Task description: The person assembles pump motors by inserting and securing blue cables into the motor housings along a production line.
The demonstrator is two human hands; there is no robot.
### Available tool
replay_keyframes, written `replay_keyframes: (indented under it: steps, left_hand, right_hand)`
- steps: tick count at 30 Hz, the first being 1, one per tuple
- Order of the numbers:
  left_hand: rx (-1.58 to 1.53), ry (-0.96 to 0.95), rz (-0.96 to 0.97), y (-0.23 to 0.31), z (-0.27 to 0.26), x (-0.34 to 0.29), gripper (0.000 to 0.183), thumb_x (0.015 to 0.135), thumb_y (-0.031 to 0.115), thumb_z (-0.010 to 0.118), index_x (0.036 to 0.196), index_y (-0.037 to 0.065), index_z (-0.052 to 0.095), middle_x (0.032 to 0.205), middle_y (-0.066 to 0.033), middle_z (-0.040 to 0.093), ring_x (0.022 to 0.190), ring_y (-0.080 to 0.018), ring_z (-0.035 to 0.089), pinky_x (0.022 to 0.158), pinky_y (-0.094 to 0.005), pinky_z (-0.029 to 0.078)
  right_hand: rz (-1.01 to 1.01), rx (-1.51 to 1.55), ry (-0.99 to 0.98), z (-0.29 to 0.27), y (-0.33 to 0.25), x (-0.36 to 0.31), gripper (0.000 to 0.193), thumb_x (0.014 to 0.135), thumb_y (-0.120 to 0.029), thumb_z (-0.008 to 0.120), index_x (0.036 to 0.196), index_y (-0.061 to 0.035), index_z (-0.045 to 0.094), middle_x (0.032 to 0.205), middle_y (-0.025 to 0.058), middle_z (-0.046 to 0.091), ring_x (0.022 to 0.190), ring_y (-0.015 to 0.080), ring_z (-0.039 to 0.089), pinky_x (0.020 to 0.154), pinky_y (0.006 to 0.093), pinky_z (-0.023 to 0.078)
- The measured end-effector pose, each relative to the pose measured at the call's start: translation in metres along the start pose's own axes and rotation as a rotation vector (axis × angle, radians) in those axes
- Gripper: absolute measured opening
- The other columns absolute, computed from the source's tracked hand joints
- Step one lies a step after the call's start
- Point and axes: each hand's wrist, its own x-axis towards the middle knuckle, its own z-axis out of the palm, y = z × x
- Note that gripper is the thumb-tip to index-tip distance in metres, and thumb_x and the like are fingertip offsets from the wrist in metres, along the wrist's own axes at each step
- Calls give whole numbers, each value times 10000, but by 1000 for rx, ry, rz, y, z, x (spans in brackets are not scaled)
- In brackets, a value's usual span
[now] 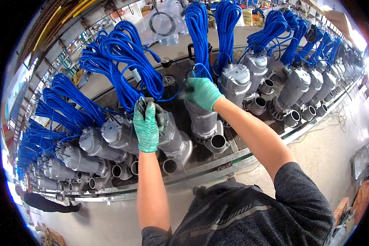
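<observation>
Both my hands wear green-striped gloves. My left hand is closed at the top of a grey submersible pump, by the foot of a large coil of blue cable. Its fingers curl round something small and dark that I cannot make out. My right hand is over the top of another grey pump, just below an upright blue cable coil. Motion blurs its fingertips, so its grip is unclear. A strand of blue cable runs between the two hands.
Several more grey pumps with blue coils line the bench on both sides, such as a pump on the right. Their round outlets face the metal front rail. Behind are a clear plastic bag and a dark round part.
</observation>
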Motion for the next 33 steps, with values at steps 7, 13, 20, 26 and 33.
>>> replay_keyframes:
  steps: [7,13,20,26,33]
  left_hand:
    - [-41,4,-16,-2,-4,2,213,1031,271,616,1157,99,608,811,-14,637,530,-54,532,405,-201,369]
    - [-42,7,10,-8,-7,6,216,1022,267,633,1157,100,614,824,-16,647,546,-60,545,435,-208,391]
    - [-55,26,-10,-2,-4,3,167,1043,255,603,1136,117,601,803,-6,644,525,-52,525,415,-202,358]
    - [-62,-3,-14,-6,-4,3,181,1041,266,607,1145,118,607,820,-5,645,535,-54,535,424,-203,373]
    - [-43,21,-2,-2,-1,2,138,1058,236,576,1121,114,584,785,-3,622,510,-47,504,415,-200,357]
  right_hand:
    - [29,-168,-63,-2,-2,5,709,840,-531,771,1231,43,625,1087,284,700,1041,431,675,886,461,531]
    - [-269,41,123,-35,-8,3,453,935,-397,704,1142,5,674,1018,259,694,997,462,645,853,488,522]
    - [-67,-410,54,-34,-49,0,365,990,-401,571,1028,-48,656,878,207,711,832,434,678,744,517,542]
    - [-173,-267,-114,-29,-22,20,384,972,-334,617,1220,-42,638,1000,224,712,932,406,692,795,463,556]
    - [-497,-189,-396,-66,-8,39,391,934,-351,671,1170,-39,680,1104,183,719,1002,364,692,882,420,544]
